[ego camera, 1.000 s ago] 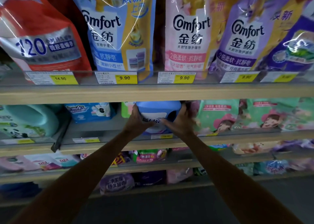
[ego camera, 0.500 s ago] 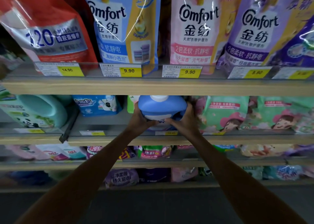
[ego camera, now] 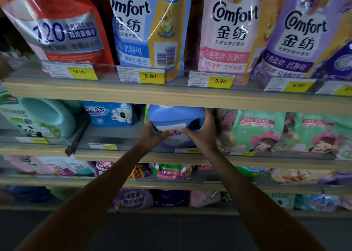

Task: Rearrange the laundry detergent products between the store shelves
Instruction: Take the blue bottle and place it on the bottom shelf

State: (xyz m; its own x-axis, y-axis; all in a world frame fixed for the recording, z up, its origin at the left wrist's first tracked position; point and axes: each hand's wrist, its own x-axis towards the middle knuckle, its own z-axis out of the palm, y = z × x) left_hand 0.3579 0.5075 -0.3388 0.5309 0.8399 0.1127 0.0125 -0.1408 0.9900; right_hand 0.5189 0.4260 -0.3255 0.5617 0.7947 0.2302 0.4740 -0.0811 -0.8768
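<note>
Wooden store shelves, upper shelf (ego camera: pixel 171 96) and second shelf (ego camera: pixel 122 157), seen from above and in front. On the upper shelf four large refill pouches are stood in a row: a red pouch (ego camera: pixel 57 22), a blue Comfort pouch (ego camera: pixel 144 31), a pink Comfort pouch (ego camera: pixel 228 31) and a purple Comfort pouch (ego camera: pixel 304 37). On the second shelf a teal jug (ego camera: pixel 42 115) is placed at far left, and green pouches (ego camera: pixel 257 130) are ranged at right. Between them, near a small blue carton (ego camera: pixel 110 113), the blue detergent bottle (ego camera: pixel 175 115) is held upright at the shelf front. It is gripped from both sides, the left hand (ego camera: pixel 152 134) and right hand (ego camera: pixel 202 134) curled round it, thumbs nearly meeting on its label. Yellow price tags (ego camera: pixel 150 76) are fixed along the shelf edges.
</note>
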